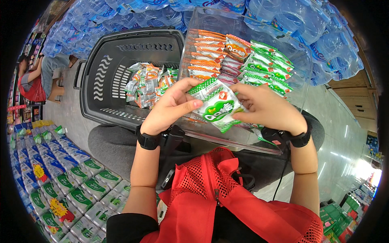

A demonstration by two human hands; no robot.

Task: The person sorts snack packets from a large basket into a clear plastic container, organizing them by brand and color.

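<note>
Between both hands is a green-and-white snack packet [217, 106]. My left hand [174, 104] pinches its left edge with thumb and fingers; my right hand [263, 106] grips its right edge. Just beneath them stands a clear plastic bin [291, 39] holding rows of packets: orange ones [208, 56] at the left, dark pink ones [230, 68] in the middle and green ones [267, 66] at the right. Left of the bin, a black plastic basket [106, 65] holds a loose heap of small packets [146, 83]. The hands hide the near part of the bin.
Shrink-wrapped water bottles [291, 22] are stacked behind the basket and bin. Packs of cans [82, 194] fill the lower left. Another person [32, 77] sits on a small stool at the far left. A black cable [281, 179] hangs below my right wrist.
</note>
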